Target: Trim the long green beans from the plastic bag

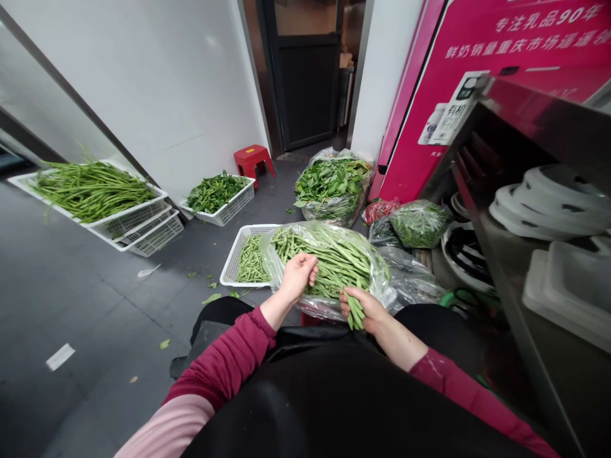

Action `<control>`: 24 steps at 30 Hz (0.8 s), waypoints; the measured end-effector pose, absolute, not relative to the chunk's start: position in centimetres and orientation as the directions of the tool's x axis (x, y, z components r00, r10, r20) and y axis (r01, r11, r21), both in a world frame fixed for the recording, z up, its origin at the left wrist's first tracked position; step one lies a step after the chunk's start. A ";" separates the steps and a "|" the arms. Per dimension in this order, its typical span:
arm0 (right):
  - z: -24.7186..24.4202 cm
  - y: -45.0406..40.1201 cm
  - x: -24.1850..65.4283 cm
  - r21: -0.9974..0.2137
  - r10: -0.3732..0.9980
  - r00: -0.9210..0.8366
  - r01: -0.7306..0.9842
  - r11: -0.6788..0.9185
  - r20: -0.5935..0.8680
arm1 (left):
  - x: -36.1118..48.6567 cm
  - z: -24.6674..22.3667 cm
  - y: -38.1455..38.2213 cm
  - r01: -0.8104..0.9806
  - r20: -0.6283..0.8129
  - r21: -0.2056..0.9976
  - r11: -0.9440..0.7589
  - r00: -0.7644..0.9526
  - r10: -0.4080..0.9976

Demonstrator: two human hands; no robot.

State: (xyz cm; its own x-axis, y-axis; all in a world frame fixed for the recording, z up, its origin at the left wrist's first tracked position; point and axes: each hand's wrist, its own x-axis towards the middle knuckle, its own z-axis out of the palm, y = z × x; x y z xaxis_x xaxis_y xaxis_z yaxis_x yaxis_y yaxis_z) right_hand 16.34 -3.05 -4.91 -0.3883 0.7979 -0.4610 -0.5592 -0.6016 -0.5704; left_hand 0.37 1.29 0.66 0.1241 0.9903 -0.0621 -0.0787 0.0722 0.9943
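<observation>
A bunch of green beans (354, 308) is gripped in my right hand (365, 307), its ends sticking out below the fingers. My left hand (300, 275) is closed, fingers curled in above the beans; what it holds, if anything, is hidden. Beneath both hands lies an opened clear plastic bag (377, 280) full of long green beans (341, 254). To its left, partly covered by the bag, a white basket (228, 270) contains short bean pieces (251, 259).
Leafy greens fill a bag (334, 181) ahead and a white basket (224, 213). Stacked baskets (157, 235) with long green stems stand left. A red stool (254, 162) is by the wall. A metal shelf (513, 305) with white containers borders the right side.
</observation>
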 end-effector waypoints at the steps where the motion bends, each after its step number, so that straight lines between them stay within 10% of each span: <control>1: -5.2 -2.8 16.3 -0.577 0.807 -0.338 -0.571 -0.584 -0.483 | 0.4 1.0 0.4 0.006 -0.021 1.000 0.020 0.146 0.989; 5: -6.1 -1.9 16.6 -0.574 0.792 -0.159 -0.607 -0.549 -0.589 | 1.2 2.5 -3.3 0.211 0.097 0.957 -0.201 0.419 0.903; 14: -4.7 -4.1 16.0 -0.527 0.653 -0.598 -0.406 -0.747 -0.464 | 1.2 -1.0 -0.5 -0.073 -0.212 0.964 0.257 0.375 0.902; 18: -4.4 -4.6 14.7 -0.545 0.680 -0.592 -0.428 -0.721 -0.433 | 1.0 -2.7 -0.7 0.254 -0.084 0.967 0.005 0.300 0.950; 24: -3.5 -3.9 16.6 -0.680 0.728 -0.431 -0.293 -0.672 -0.534 | -2.3 -3.5 1.7 0.661 0.027 0.317 -0.680 0.710 0.703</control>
State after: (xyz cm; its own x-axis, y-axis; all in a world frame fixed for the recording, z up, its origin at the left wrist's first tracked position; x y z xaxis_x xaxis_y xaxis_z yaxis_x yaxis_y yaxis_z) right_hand 16.56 -3.85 -3.47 -0.4310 0.7277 -0.5336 -0.2929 -0.6721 -0.6801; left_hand -2.28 1.73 -3.49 0.7102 0.7035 0.0265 0.6614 -0.6797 0.3173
